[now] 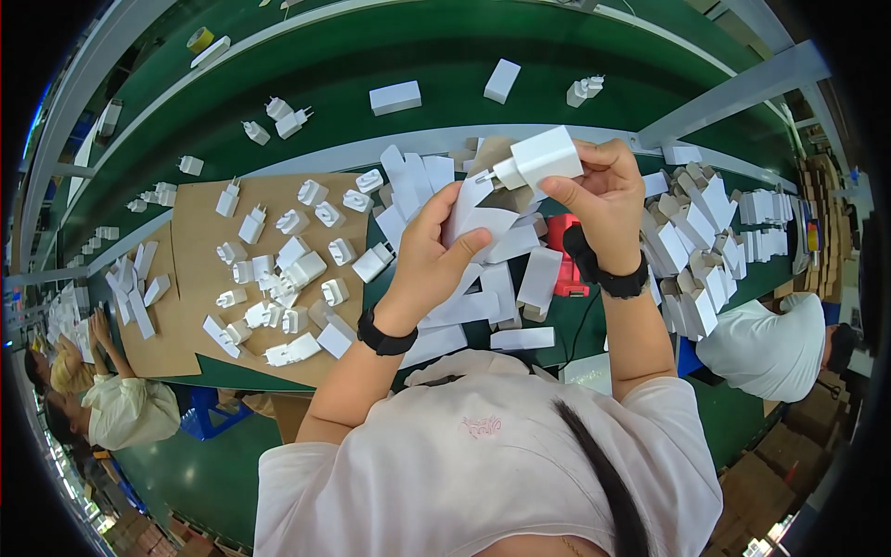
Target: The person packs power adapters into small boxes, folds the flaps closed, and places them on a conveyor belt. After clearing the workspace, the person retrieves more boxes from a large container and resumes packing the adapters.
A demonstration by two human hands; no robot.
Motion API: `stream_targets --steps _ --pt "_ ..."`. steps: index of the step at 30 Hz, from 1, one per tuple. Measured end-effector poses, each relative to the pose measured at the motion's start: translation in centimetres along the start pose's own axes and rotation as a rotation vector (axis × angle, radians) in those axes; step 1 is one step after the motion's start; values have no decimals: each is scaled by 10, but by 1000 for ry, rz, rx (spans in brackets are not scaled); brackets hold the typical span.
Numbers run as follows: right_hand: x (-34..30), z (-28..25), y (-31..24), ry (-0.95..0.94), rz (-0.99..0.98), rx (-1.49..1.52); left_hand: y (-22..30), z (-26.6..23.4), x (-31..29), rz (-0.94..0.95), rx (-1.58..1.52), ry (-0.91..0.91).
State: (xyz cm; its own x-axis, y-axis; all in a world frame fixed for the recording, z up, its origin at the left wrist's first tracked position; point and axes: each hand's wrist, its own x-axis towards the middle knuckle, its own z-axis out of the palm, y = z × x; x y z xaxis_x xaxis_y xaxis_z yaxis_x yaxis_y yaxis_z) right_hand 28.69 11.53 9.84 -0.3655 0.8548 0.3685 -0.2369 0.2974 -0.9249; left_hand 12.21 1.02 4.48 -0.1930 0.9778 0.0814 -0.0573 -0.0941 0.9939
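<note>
My right hand (605,200) pinches a white plug-in charger (538,160) between thumb and fingers, its two pins pointing left. My left hand (425,265) is closed round a small white carton (471,204), held upright below the pins. The charger's pins are at the carton's upper end; whether they touch it I cannot tell. Under both hands lies a heap of white cartons (497,288), some with brown inner flaps showing. To the left, several white chargers (302,269) lie scattered on a brown cardboard sheet (200,200).
A red object (566,260) with a black cable sits under my right wrist. Many white cartons (691,232) are piled at the right. Chargers and cartons stand along the green surface (445,56) behind a pale rail. Co-workers (130,408) sit at the left and right.
</note>
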Motion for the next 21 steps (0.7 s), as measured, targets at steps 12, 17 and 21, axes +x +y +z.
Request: stream_targets --steps 12,17,21 --pt "-6 -8 -15 -98 28 -233 3 2 4 239 530 16" --pt "-11 -6 -16 -167 -222 -214 14 0 3 262 589 22" --pt "-15 -5 -22 -125 -66 -257 14 0 -2 319 482 -26"
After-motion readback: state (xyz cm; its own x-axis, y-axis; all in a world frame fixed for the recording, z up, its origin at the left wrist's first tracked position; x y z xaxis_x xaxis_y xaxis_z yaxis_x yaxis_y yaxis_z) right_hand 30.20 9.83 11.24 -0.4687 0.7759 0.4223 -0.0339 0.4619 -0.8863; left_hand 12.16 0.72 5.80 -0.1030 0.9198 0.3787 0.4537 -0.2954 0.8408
